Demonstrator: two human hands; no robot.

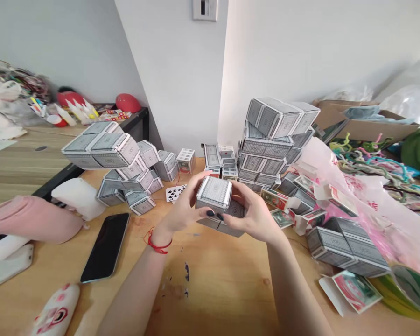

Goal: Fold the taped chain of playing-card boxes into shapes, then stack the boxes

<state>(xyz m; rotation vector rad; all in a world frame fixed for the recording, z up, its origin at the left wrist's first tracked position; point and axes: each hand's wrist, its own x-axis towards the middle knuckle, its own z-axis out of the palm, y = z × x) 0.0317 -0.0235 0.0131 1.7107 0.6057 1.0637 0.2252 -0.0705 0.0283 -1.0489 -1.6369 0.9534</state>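
Observation:
Between my two hands is a block of folded playing cards (214,193), made of box-shaped units with grey patterned card backs outward. My left hand (187,207) grips its left side, thumb across the front. On the other side my right hand (254,214) holds it, with its thumb close to the left one. The fingers behind the block are hidden. Farther back on the right rises a tall stack of card cubes (266,154). To the left, a smaller stack of card cubes (115,149) stands with some units overhanging. A loose playing card (175,192) lies behind my left hand.
A black phone (106,247) lies at the left, near a pink pouch (35,218). On the right are a joined card block (346,247), opened card boxes (355,291), a tape roll (408,289) and pink plastic (364,196). A wall (182,70) stands behind.

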